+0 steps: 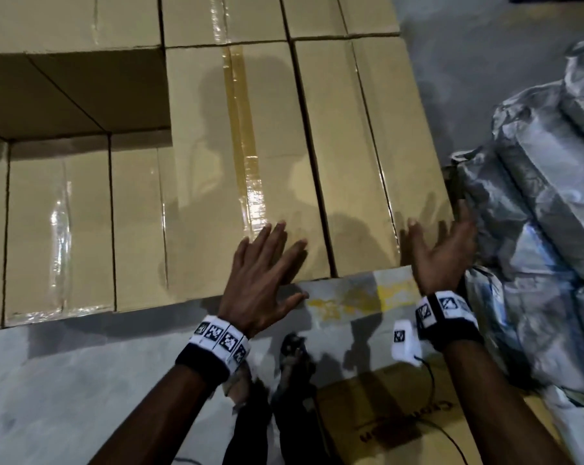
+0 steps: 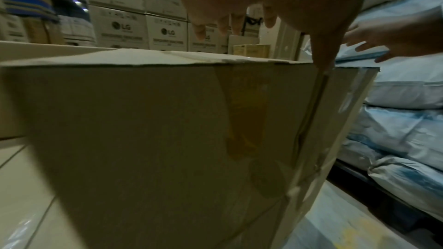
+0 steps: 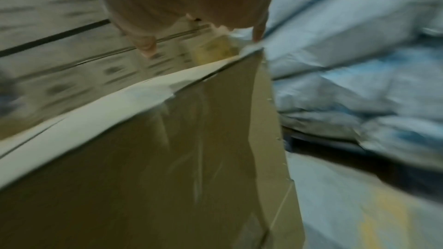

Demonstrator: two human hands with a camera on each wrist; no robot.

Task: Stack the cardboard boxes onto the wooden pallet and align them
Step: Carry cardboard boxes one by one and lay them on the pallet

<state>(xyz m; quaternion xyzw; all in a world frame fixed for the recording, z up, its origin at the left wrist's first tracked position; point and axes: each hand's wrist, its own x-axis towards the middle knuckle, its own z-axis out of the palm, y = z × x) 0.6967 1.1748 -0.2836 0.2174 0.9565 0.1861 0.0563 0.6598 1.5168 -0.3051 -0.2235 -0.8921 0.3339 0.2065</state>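
Head view first: the left hand (image 1: 263,280) lies with its fingers straight and fanned apart over the near end of a taped cardboard box (image 1: 243,169), the thumb reaching along the box's front edge. The palm appears to be on the cardboard, though I cannot tell how firmly. The right hand (image 1: 441,250) is at the near right corner of the neighbouring box (image 1: 371,156), fingers spread and relaxed, palm turned inward; whether it touches the corner is not clear from above. Neither hand grips anything. Both boxes sit in the top layer of a tightly packed stack, side by side with a thin dark seam between them, and a gap (image 1: 72,95) one box deep is open in that layer to the left. The pallet under the stack is hidden.

Left wrist view adds what the overhead cannot: the box's shaded front face (image 2: 148,139) with brown tape running down it, the left thumb tip at the top edge, and the right hand (image 2: 393,39) spread in the air off to the side. Printed cartons (image 2: 120,27) are stacked behind. The right wrist view is blurred, showing the box corner (image 3: 254,58) below the fingers and pale plastic-wrapped bundles (image 3: 359,63) just beside the stack, also visible from the head camera (image 1: 535,203). Another carton (image 1: 401,421) lies on the floor near the person's feet.
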